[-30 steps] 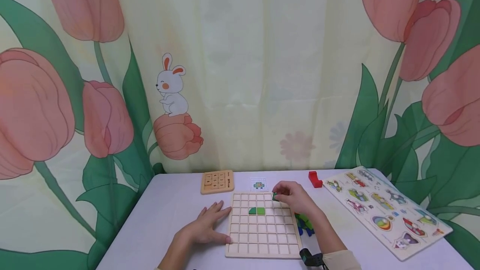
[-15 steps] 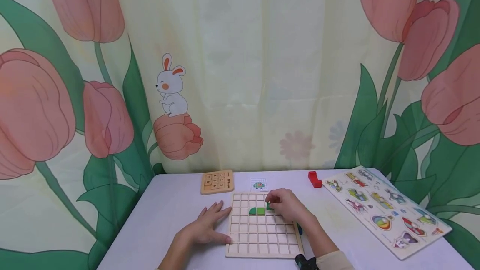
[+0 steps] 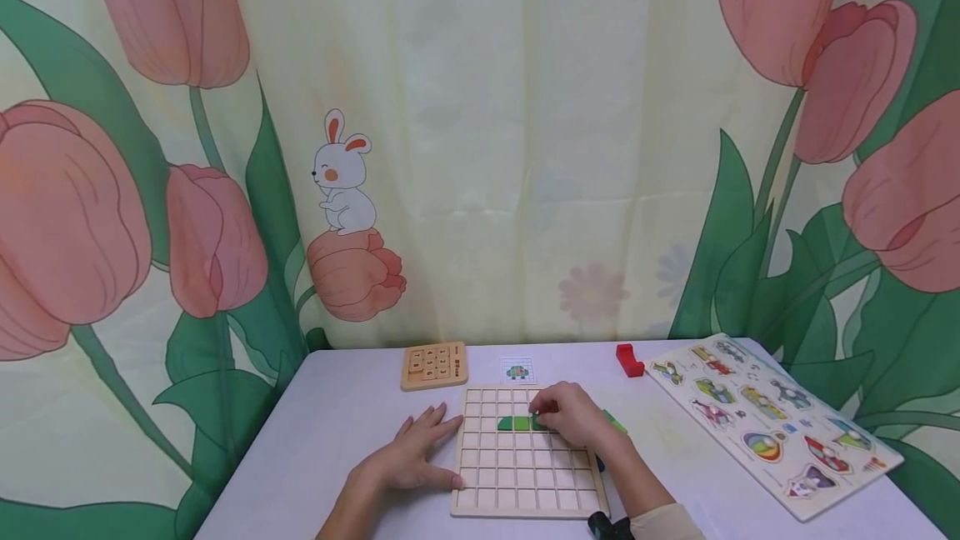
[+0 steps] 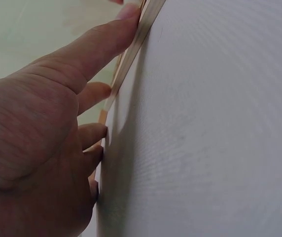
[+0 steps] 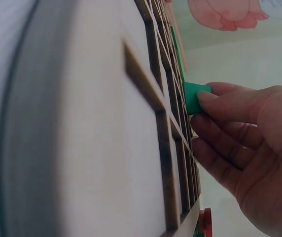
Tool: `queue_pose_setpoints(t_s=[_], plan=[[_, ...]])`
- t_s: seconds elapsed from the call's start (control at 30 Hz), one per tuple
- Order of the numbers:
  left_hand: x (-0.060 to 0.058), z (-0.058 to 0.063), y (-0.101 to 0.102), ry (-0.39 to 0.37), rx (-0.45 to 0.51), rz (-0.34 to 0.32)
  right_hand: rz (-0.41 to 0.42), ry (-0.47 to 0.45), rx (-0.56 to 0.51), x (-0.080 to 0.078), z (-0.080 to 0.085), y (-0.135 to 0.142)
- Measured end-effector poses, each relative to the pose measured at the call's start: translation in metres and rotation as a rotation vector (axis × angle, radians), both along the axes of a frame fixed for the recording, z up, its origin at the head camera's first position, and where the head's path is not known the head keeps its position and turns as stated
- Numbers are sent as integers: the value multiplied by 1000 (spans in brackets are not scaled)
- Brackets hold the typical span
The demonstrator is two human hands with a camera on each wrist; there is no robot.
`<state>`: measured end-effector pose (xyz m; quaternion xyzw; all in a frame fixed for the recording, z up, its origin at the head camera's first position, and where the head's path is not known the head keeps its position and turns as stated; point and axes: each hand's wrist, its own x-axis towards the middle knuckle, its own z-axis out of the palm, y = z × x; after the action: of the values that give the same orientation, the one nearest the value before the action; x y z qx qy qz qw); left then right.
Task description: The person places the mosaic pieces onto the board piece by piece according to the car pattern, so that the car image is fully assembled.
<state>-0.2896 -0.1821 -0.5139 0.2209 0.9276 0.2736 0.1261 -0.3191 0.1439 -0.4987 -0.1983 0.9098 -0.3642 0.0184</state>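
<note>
A wooden grid board lies on the white table. My left hand rests beside its left edge with fingers spread, the thumb touching the frame. Between thumb and fingertips, my right hand pinches a green tile at a cell in the board's upper part; in the right wrist view the tile stands partly out of the grid. Directly to its left sit a light green tile and a darker green tile with a rounded corner. My right fingers hide part of the held tile in the head view.
Behind the board are a wooden number puzzle and a small picture card. A red block stands at the back right, near a large picture puzzle board. Loose tiles show beside the board, mostly hidden by my right arm.
My right hand has moved left and down from the board's top right, bringing the green tile to the cell beside the light green one. My left hand has stayed put.
</note>
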Motion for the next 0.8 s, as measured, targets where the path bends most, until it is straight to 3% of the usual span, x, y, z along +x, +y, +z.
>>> queue_pose_setpoints(t_s=[0.2,0.8], plan=[[1,1,0,2,7,-1,-20,-13,8,1,0,-2],[0,2,0,5,5,-4,25,-20,67,2,-2,-3]])
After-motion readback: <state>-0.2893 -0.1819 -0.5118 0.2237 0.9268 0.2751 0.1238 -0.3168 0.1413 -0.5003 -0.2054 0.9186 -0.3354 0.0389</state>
